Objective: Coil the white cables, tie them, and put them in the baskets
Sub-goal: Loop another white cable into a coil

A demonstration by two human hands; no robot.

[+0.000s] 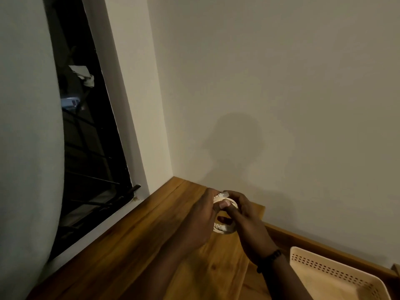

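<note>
A small coil of white cable (225, 228) is held upright above the wooden table (134, 245), near its far corner by the wall. My left hand (202, 221) grips the coil's left side, thumb pressed on the top loops. My right hand (244, 215) grips the right side, fingers curled round the loops. A clear plug (224, 194) sticks up between both hands at the coil's top. Much of the coil is hidden behind my fingers. A cream perforated basket (337, 271) sits at the lower right.
A plain wall rises right behind the table. To the left are a dark window (86, 137) with bars and a pale curtain (26, 148). A wooden ledge (313, 241) runs along the wall behind the basket.
</note>
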